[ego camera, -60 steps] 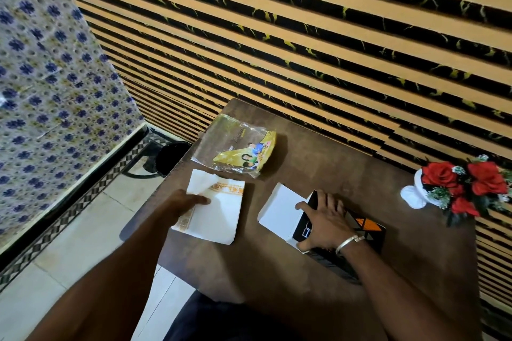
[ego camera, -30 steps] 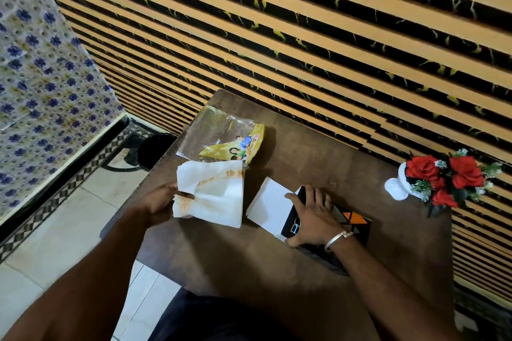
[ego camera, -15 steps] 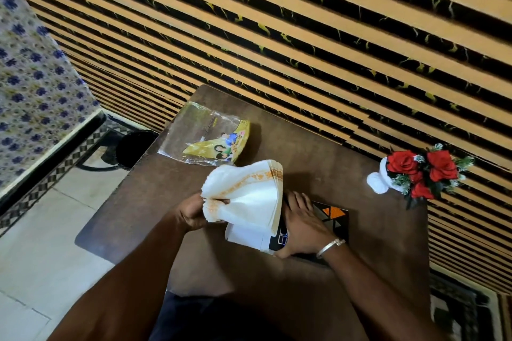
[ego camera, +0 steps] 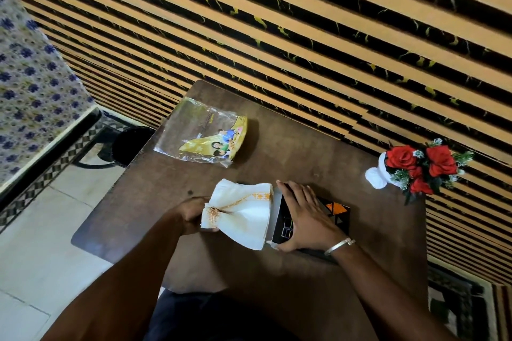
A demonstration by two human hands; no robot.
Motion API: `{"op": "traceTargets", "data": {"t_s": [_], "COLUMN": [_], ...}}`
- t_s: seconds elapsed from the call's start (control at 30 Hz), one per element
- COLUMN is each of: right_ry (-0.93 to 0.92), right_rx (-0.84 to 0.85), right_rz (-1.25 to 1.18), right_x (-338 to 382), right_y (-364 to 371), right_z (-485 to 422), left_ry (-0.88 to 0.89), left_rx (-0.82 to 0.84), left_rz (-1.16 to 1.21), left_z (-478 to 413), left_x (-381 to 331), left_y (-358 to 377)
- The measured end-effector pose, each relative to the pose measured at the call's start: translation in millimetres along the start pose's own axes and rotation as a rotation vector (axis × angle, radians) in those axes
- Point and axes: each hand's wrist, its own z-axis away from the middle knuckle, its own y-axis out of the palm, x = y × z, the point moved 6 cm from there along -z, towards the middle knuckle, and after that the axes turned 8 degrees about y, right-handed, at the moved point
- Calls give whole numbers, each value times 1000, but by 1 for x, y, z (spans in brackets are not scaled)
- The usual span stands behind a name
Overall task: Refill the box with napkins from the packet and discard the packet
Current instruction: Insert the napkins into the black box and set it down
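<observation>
A dark bin (ego camera: pixel 133 144) stands on the floor at left of centre, just beside the brown tabletop (ego camera: pixel 318 163). The empty clear-and-yellow packet (ego camera: pixel 206 137) lies flat on the tabletop, upper left of centre. Below it, mid-frame, the left hand (ego camera: pixel 191 213) is clenched on one end of a white napkin stack (ego camera: pixel 243 212), whose far end meets the open end of the black box (ego camera: pixel 329 219). Right of the stack, the right hand (ego camera: pixel 304 216) lies spread over the box, bracing it. Red flowers (ego camera: pixel 421 165) sit at far right. The step appears to be loading napkins. Next move likely calls for sliding the stack straight in, then binning the packet.
</observation>
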Motion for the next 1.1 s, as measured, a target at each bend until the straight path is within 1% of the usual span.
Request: {"op": "traceTargets", "data": {"t_s": [0.13, 0.23, 0.37, 0.53, 0.63, 0.73, 0.8, 0.87, 0.97, 1.03, 1.1], "right_ry": [-16, -12, -12, -12, -16, -21, -29, -39, -47, -52, -51], "right_rx": [3, 5, 19, 18, 17, 1, 2, 8, 26, 48, 58], "right_rz": [25, 50, 24, -22, -48, -52, -51, -44, -39, -33, -26], "right_x": [5, 7, 6, 9, 10, 10, 12, 15, 20, 22, 22], "right_y": [1, 5, 2, -7, -10, -10, -10, -9, -8, -6, -4], "right_z": [2, 3, 4, 9, 11, 12, 12, 12, 12, 12, 11], "left_ry": [-42, -88, -140, -147, -151, -131, -80, -14, 9, 26, -13], "left_rx": [42, 31, 31, 54, 67, 83, 67, -4, 79, 75, 82], "left_rz": [30, 145, 271, 370, 284, 68, -9, -12, 13, -23, 21], "left_z": [-1, 1, 1, -1, 1, 3, 4, 5, 5, 3, -1], "left_x": [-6, -8, -3, 8, 8, 3, -2, -7, -5, -4, 1], "left_y": [6, 13, 18, 21, 21, 19, 24, 27, 43, 49, 55]}}
